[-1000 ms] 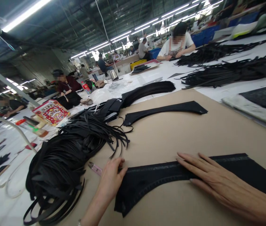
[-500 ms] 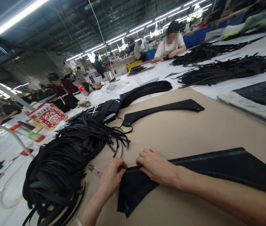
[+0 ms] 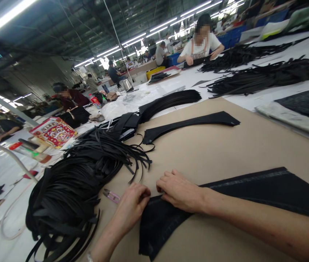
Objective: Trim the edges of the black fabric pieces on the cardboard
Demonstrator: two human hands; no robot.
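Observation:
A long curved black fabric piece [image 3: 252, 193] lies across a brown cardboard sheet [image 3: 225, 145] in front of me. My left hand [image 3: 131, 207] pinches its left tip with the fingers closed. My right hand [image 3: 180, 191] sits just beside it on the upper edge of the same piece, fingers curled down on the fabric. A small pink thread snip [image 3: 111, 195] lies on the cardboard just left of my left hand.
A big heap of black straps [image 3: 75, 189] lies at the left. Another curved black piece [image 3: 189, 125] and a stack of them [image 3: 167, 102] lie farther back. Strap piles [image 3: 263, 74], a red patterned box [image 3: 53, 131] and other seated workers are beyond.
My right hand slid left along the fabric from flat and spread to curled beside my left hand. The fabric's left tip shifted slightly.

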